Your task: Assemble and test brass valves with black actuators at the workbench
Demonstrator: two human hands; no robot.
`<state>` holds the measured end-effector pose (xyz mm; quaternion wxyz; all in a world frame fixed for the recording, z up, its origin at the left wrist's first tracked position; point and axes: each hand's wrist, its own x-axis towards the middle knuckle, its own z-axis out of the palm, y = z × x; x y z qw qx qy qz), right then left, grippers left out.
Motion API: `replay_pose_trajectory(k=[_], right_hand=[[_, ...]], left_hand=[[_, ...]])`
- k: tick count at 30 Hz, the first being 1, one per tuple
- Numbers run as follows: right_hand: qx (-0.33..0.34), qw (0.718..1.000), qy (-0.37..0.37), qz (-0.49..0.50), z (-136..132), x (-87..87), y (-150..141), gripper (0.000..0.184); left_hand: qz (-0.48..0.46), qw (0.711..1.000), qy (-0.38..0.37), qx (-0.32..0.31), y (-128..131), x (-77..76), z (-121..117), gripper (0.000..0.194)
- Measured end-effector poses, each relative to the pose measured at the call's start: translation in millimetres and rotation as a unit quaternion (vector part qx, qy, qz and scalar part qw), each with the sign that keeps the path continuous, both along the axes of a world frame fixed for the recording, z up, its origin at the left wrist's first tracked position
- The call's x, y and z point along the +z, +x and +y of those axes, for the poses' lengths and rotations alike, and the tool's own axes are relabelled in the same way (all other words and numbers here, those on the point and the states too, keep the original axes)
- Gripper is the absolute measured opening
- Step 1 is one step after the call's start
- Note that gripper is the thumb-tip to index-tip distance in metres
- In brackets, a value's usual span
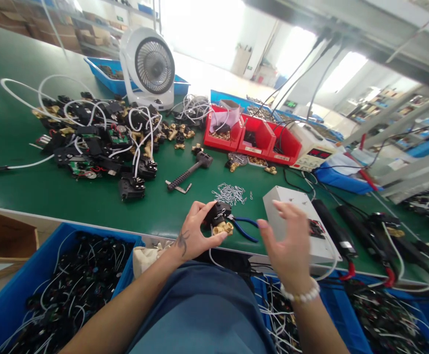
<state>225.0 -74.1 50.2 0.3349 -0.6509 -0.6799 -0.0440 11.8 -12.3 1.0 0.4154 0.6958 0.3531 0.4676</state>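
Note:
My left hand [195, 228] is closed around a black valve actuator [214, 212] with a brass valve body [222, 228] on its lower side. A bent wire clip shows on the actuator. My right hand [290, 241] is raised, slightly blurred, over the left edge of a grey box [291, 211]; its fingers are apart and nothing shows in it. Between the hands lie blue-handled pliers [244, 230], their jaws beside the actuator. Just beyond is a pile of small wire clips [229, 193].
Black actuators with white cables [89, 128] are heaped at the left. Behind are a black hammer-like tool [190, 171], red bins [255, 140], a white fan [150, 66] and a power supply [312, 147]. Screwdrivers [334, 228] lie right. Blue crates [57, 295] stand below the table edge.

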Motion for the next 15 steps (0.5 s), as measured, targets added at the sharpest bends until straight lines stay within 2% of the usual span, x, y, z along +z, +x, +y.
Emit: replay_pose_trajectory(k=[3, 5, 8, 11, 15], right_hand=[[-0.017, 0.998, -0.068, -0.009, 3.8, -23.3, 2.0, 0.067], [-0.018, 0.994, -0.104, -0.002, 5.3, -35.5, 0.9, 0.068], [-0.024, 0.991, -0.13, 0.03, 5.6, -39.4, -1.0, 0.066], [-0.012, 0.984, -0.151, 0.094, 3.8, -23.0, -1.3, 0.071], [0.062, 0.959, -0.189, 0.202, -3.1, 24.6, -0.8, 0.079]], left_hand=[[0.002, 1.0, 0.001, -0.002, 0.0, 0.2, 0.1, 0.068], [0.005, 1.0, 0.002, -0.003, -0.3, 1.1, 0.2, 0.068], [0.01, 1.0, 0.005, -0.006, -1.0, 2.4, 0.1, 0.068], [0.012, 1.0, 0.009, -0.01, -1.4, 2.3, 0.4, 0.067], [0.012, 1.0, 0.01, -0.018, -1.5, -0.3, 1.6, 0.068]])
